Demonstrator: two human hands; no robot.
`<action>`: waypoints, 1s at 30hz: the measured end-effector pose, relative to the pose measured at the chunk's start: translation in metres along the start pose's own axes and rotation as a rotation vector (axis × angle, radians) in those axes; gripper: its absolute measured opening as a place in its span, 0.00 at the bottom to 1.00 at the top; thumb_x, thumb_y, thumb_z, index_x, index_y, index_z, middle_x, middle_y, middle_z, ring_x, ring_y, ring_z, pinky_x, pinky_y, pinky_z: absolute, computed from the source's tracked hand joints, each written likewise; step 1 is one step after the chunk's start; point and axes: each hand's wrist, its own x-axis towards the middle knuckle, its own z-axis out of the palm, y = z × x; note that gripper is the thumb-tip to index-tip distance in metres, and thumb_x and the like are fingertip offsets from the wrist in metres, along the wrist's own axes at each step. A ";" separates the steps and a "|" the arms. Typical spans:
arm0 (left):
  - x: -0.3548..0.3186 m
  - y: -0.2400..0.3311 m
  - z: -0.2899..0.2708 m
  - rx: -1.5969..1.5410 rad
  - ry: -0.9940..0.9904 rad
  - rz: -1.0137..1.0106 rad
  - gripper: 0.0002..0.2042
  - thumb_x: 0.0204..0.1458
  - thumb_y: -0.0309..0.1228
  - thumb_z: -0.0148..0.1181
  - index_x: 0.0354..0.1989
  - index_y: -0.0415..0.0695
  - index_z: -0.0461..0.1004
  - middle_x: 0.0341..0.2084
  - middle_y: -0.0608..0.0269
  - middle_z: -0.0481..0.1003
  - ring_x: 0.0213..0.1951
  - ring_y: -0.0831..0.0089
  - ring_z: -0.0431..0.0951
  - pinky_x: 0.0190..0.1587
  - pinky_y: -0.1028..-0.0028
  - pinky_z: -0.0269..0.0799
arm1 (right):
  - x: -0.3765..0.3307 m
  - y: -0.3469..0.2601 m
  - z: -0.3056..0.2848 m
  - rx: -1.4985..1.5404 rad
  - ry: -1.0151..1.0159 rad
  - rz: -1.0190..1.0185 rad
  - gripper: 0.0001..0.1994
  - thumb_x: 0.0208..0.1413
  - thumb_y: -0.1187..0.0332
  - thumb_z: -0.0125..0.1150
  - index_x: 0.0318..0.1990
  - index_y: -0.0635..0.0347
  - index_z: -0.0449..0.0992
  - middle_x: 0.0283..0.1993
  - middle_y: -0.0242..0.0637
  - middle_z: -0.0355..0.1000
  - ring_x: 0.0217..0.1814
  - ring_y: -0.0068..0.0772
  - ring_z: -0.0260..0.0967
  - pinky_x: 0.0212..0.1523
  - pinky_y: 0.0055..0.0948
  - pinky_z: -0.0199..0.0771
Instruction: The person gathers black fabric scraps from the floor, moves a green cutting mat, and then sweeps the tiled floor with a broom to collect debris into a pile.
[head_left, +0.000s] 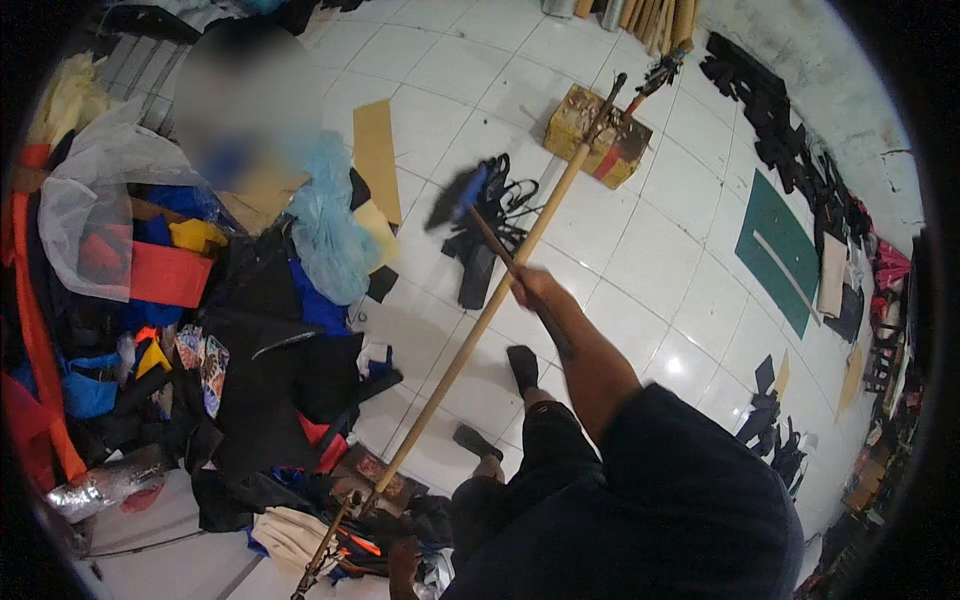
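Note:
My right hand is closed round the brown handle of a broom. Its blue and dark head, blurred, is over the tiled floor next to a heap of black straps and cloth. A long pale pole runs slantwise through the view, close by my right hand. At its far end the pole rests on a yellow box. My left hand hangs low near the bottom edge, beside a pile of cloth; its fingers are too dark to make out.
Heaped fabric scraps fill the left side, with a pale blue plastic bag on them. Another person, blurred, is behind the heap. A brown cardboard strip and a green mat lie on the floor. Black scraps line the right wall.

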 end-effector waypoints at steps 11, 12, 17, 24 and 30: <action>0.068 0.071 -0.040 0.112 -0.080 0.932 0.12 0.53 0.37 0.46 0.29 0.40 0.68 0.22 0.65 0.68 0.24 0.75 0.68 0.25 0.75 0.63 | -0.225 -0.012 0.018 -0.149 0.056 -0.083 0.18 0.54 0.65 0.48 0.53 0.57 0.63 0.17 0.25 0.56 0.10 0.16 0.49 0.09 0.18 0.49; 0.062 0.083 -0.042 0.126 -0.069 0.941 0.12 0.53 0.37 0.46 0.28 0.40 0.68 0.21 0.65 0.67 0.24 0.76 0.68 0.26 0.75 0.63 | -0.252 -0.007 0.013 -0.139 0.080 -0.120 0.20 0.54 0.64 0.48 0.55 0.56 0.62 0.16 0.25 0.56 0.10 0.17 0.48 0.09 0.18 0.49; 0.173 0.060 -0.099 0.010 -0.318 0.929 0.11 0.52 0.37 0.47 0.31 0.40 0.68 0.22 0.65 0.67 0.26 0.76 0.69 0.30 0.74 0.64 | -0.389 0.031 0.019 -0.213 0.174 -0.192 0.25 0.56 0.65 0.48 0.61 0.53 0.54 0.16 0.23 0.53 0.11 0.16 0.47 0.09 0.19 0.49; 0.190 0.005 -0.149 0.075 -0.071 0.510 0.15 0.50 0.39 0.50 0.37 0.39 0.70 0.24 0.61 0.68 0.28 0.73 0.70 0.30 0.69 0.67 | -0.533 0.141 0.015 -0.267 0.338 0.055 0.27 0.54 0.67 0.49 0.62 0.54 0.52 0.16 0.23 0.54 0.12 0.14 0.49 0.10 0.18 0.49; 0.178 0.000 -0.120 0.368 0.007 0.521 0.19 0.49 0.44 0.53 0.38 0.40 0.71 0.25 0.60 0.67 0.28 0.72 0.68 0.31 0.69 0.66 | -0.455 0.230 -0.026 -0.319 0.118 0.140 0.22 0.53 0.69 0.50 0.57 0.57 0.61 0.17 0.27 0.59 0.11 0.17 0.53 0.10 0.19 0.52</action>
